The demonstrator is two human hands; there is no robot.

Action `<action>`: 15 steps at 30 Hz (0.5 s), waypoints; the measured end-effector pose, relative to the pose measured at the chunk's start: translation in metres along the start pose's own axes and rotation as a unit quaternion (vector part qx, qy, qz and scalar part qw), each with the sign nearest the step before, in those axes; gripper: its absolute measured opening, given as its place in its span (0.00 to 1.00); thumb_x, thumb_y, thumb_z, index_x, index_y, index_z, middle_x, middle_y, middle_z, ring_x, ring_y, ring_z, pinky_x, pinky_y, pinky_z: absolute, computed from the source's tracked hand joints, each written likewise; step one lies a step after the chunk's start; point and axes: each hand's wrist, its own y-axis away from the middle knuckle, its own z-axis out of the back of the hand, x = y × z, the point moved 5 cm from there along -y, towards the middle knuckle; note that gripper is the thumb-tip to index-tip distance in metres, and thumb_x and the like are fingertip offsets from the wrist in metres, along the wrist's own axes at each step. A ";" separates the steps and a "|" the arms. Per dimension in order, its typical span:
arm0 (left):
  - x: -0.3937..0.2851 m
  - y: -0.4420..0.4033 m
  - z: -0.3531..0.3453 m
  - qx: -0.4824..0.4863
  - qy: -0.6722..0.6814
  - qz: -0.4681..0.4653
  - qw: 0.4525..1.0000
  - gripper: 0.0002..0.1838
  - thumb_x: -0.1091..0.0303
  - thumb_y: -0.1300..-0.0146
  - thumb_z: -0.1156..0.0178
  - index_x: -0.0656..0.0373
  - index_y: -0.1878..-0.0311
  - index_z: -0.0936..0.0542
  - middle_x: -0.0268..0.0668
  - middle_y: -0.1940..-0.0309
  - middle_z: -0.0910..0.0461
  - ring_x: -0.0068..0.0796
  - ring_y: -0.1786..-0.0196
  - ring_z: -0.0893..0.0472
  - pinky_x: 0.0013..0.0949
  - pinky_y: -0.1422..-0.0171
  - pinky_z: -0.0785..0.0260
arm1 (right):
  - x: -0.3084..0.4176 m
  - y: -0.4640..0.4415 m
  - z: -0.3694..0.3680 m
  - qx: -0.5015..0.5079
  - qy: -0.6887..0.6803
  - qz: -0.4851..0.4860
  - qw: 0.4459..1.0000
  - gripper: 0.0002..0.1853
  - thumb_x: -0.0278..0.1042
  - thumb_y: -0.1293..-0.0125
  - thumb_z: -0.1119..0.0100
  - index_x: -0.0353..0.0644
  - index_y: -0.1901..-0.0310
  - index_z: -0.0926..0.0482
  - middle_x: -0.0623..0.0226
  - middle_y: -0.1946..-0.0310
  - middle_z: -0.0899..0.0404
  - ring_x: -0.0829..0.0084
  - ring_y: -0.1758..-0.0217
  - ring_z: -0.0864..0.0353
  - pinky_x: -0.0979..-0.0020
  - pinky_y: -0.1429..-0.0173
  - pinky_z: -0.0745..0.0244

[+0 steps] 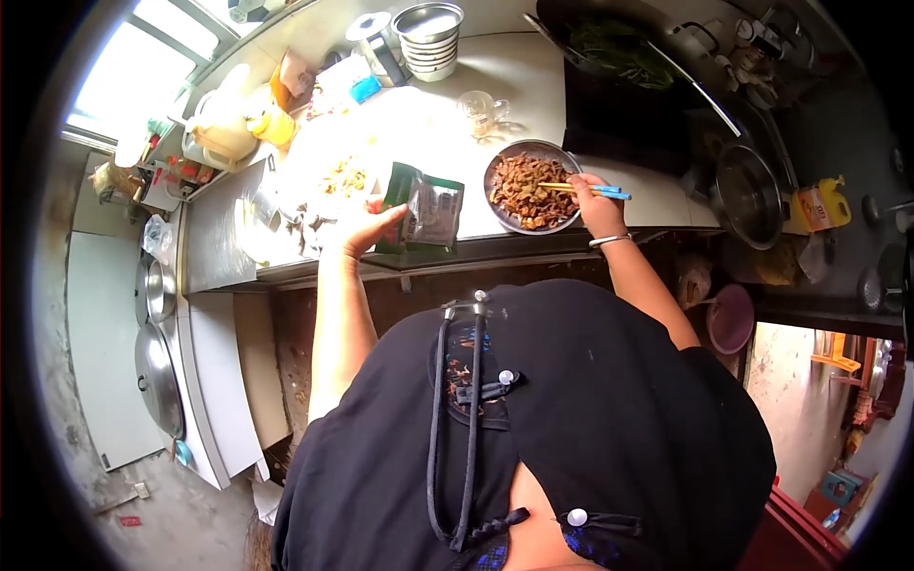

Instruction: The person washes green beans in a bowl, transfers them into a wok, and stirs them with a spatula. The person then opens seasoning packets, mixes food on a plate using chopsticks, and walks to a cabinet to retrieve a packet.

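My left hand (369, 226) is closed on the edge of a green and silver packet (433, 211), held over the counter's front edge. In my right hand (596, 202) is a pair of chopsticks (609, 192), wooden at the tips and blue at the ends. Their tips reach into a metal bowl (539, 146) filled with brown, sliced food (529, 195). Left of the packet, chopped pale food (345, 178) lies in strong glare, so what it rests on is hard to make out.
A glass mug (479, 112) stands behind the bowl, with stacked metal bowls (428, 43) farther back. At right are a wok (609, 57) with greens, a metal basin (748, 197) and a yellow oil jug (823, 204). Bottles and a plastic jug (221, 128) crowd the left back.
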 end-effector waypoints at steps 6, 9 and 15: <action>-0.034 0.001 -0.018 -0.003 0.019 0.002 1.000 0.13 0.58 0.44 0.35 0.58 0.73 0.22 0.27 0.81 0.24 0.16 0.79 0.28 0.23 0.74 0.35 | 0.049 0.003 0.012 0.067 0.053 0.082 0.993 0.09 0.36 0.37 0.44 0.39 0.66 0.20 0.64 0.73 0.21 0.70 0.69 0.22 0.71 0.64 0.29; -0.029 -0.002 -0.027 -0.015 0.072 0.000 0.997 0.13 0.59 0.44 0.35 0.59 0.73 0.21 0.28 0.82 0.24 0.16 0.80 0.28 0.23 0.74 0.34 | 0.053 0.007 -0.003 0.170 0.109 0.186 0.962 0.06 0.33 0.40 0.42 0.41 0.67 0.20 0.64 0.71 0.21 0.67 0.67 0.21 0.71 0.61 0.27; -0.035 0.001 -0.032 -0.028 0.110 -0.004 0.994 0.12 0.60 0.43 0.36 0.61 0.71 0.21 0.28 0.81 0.24 0.16 0.79 0.28 0.23 0.73 0.34 | 0.043 -0.023 0.028 0.105 0.108 0.178 0.972 0.06 0.31 0.41 0.44 0.39 0.68 0.20 0.63 0.72 0.21 0.67 0.68 0.21 0.71 0.62 0.28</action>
